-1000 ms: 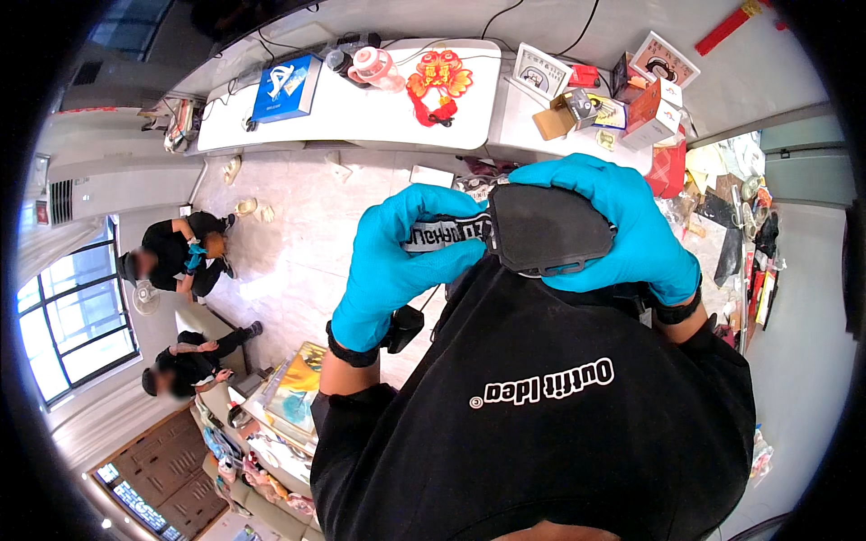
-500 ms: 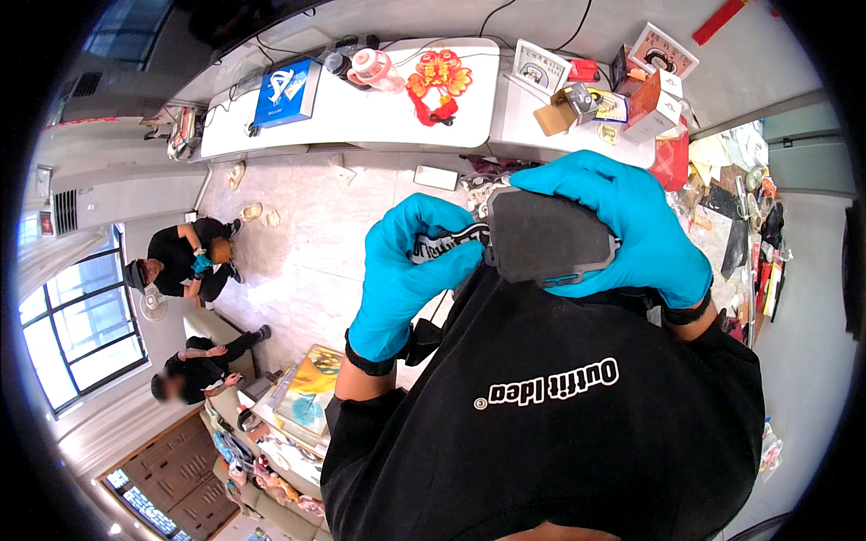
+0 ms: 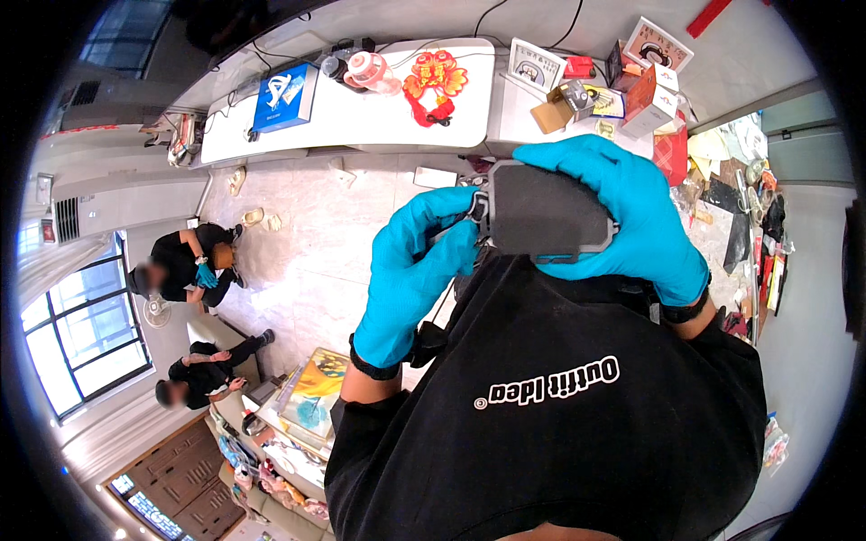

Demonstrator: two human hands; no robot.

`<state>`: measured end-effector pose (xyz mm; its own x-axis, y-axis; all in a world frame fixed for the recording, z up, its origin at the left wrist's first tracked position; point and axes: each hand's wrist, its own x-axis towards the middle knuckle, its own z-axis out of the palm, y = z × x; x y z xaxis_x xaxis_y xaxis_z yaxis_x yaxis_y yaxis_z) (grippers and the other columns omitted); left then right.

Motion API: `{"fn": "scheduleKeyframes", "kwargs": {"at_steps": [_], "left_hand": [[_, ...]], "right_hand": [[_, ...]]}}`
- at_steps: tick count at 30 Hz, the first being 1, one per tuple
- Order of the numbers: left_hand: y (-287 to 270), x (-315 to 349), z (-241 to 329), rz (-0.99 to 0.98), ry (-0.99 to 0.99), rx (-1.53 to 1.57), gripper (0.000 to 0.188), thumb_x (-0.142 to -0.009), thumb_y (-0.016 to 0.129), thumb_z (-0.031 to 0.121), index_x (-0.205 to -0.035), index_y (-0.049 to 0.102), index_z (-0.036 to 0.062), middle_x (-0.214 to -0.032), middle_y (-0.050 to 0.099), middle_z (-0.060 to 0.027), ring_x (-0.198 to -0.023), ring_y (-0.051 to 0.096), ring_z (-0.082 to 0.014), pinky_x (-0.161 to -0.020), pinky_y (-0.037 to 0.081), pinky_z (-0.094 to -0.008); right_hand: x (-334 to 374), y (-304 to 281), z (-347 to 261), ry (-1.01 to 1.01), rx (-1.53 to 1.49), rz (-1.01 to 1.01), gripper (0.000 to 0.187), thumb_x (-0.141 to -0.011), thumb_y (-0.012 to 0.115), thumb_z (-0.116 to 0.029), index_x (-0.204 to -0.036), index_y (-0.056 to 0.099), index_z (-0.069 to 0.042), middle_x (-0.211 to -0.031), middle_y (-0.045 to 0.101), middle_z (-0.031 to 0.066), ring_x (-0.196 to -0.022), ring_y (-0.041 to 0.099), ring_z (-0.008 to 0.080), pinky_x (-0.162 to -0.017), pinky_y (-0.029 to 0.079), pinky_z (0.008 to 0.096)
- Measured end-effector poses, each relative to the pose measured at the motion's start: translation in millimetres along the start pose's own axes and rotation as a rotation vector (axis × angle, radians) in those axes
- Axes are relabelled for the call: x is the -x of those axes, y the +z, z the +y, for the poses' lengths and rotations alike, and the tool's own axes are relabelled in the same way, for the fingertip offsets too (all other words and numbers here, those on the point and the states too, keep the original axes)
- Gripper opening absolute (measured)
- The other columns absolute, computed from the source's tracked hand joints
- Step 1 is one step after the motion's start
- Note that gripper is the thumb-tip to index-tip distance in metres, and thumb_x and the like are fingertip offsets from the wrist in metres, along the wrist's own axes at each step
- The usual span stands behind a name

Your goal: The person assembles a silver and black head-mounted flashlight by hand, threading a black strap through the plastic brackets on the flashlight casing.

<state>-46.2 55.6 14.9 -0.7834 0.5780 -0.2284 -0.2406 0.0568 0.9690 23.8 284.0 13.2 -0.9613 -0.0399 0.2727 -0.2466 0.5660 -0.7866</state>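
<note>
The floor [image 3: 311, 261] is pale marble-like tile with a soft sheen. At the far side runs a long white desk [image 3: 361, 117] carrying a blue box [image 3: 281, 96], a red ornament [image 3: 433, 81] and a framed picture [image 3: 532, 65]; cables trail behind it against a light wall [image 3: 577, 18]. To the left, a tall dark-framed window [image 3: 86, 347] lets in bright daylight. Two people in black [image 3: 185, 261] crouch on the floor near it. Cluttered shelves [image 3: 740, 180] stand at the right.
</note>
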Motion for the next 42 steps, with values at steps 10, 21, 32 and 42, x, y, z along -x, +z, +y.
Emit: {"fn": "scheduleKeyframes", "kwargs": {"at_steps": [10,21,32,42], "left_hand": [[1,-2,-3,0.022,0.229,-0.214,0.025,-0.080,0.067,0.000,-0.105,0.062,0.0018,-0.095,0.067,-0.0069,-0.081,0.063,-0.0096,-0.073,0.052,-0.0212],[-2,-5,7,0.002,0.126,-0.164,0.028,-0.075,0.073,0.003,-0.101,0.063,0.0026,-0.091,0.067,-0.0059,-0.076,0.063,-0.0077,-0.068,0.052,-0.0203],[-5,-9,14,0.034,0.131,-0.299,0.026,-0.073,0.075,0.004,-0.097,0.065,0.0013,-0.086,0.068,-0.0067,-0.074,0.064,-0.0084,-0.068,0.052,-0.0210],[-6,-10,22,-0.045,0.065,-0.313,0.030,-0.070,0.078,0.001,-0.097,0.065,0.0007,-0.087,0.069,-0.0069,-0.073,0.065,-0.0090,-0.064,0.053,-0.0209]], "right_hand": [[0,-4,4,0.012,-0.122,-0.035,0.074,-0.050,0.083,-0.027,-0.119,0.060,-0.010,-0.110,0.065,0.0092,-0.098,0.063,0.0249,-0.089,0.048,0.0359],[-6,-5,12,-0.025,-0.154,-0.056,0.074,-0.050,0.083,-0.026,-0.118,0.060,-0.011,-0.110,0.065,0.0088,-0.097,0.064,0.0242,-0.088,0.049,0.0359],[-9,-6,11,0.004,-0.169,-0.112,0.073,-0.049,0.084,-0.026,-0.117,0.061,-0.011,-0.110,0.065,0.0082,-0.097,0.064,0.0244,-0.088,0.049,0.0362],[-13,-2,21,-0.045,-0.220,-0.133,0.072,-0.051,0.084,-0.030,-0.117,0.061,-0.011,-0.110,0.065,0.0093,-0.098,0.065,0.0253,-0.089,0.048,0.0363]]}}
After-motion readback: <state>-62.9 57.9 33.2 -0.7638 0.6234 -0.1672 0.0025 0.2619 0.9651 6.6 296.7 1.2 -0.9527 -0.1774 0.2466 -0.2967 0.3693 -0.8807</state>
